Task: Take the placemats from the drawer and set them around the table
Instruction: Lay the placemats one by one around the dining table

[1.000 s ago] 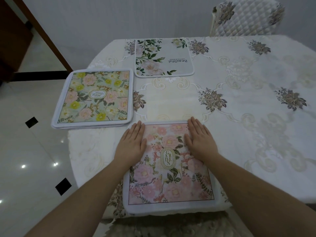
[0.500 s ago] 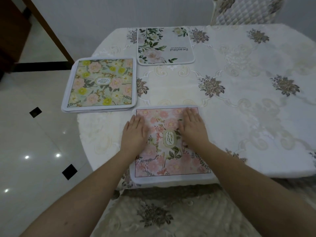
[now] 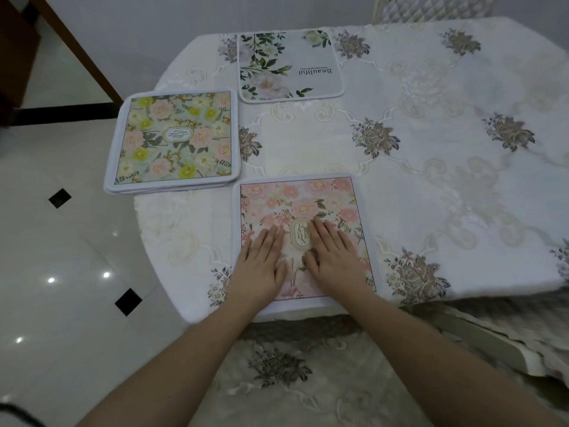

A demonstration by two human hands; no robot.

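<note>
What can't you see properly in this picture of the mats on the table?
- Pink placemat: its middle and near part, head view, covered by the left hand and right hand.
- Yellow-flowered stack: how many mats, only edges show.
- Chair: cut off by the top edge.
- Small print on the white placemat: too small.

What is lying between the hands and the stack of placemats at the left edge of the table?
Nothing visible. Both hands, left hand and right hand, rest flat on the pink placemat. Between them and the stack of placemats there is only bare tablecloth. The white placemat lies farther back, off that path.
</note>
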